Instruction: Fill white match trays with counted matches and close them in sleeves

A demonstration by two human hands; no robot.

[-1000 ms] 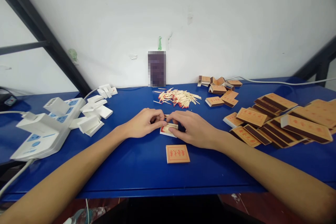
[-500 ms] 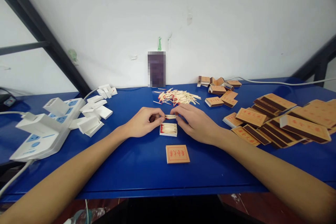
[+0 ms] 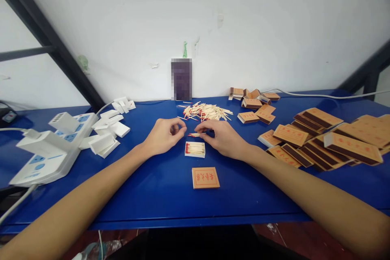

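My right hand [image 3: 224, 137] pinches a few matches [image 3: 197, 135] between thumb and fingers, their red heads pointing left. To their left, my left hand [image 3: 166, 135] has curled fingers, the thumb and index tips slightly apart with nothing visible between them. Just below the held matches lies a white matchbox tray [image 3: 195, 155] with a layer of matches in it, red heads to the left. Nearer me rests an orange matchbox sleeve [image 3: 205, 178] with red print. Beyond both hands is a loose heap of matches [image 3: 210, 112].
White matchbox trays [image 3: 105, 133] are piled at the left, beside a power strip [image 3: 57, 156] with plugged-in chargers. Several matchboxes [image 3: 291, 134] are heaped on the right, and more sleeves [image 3: 248, 117] lie at the back right. A cable [image 3: 319, 95] runs along the wall.
My left hand has let go of the matches' head end and moved slightly left. My right hand still holds the matches.
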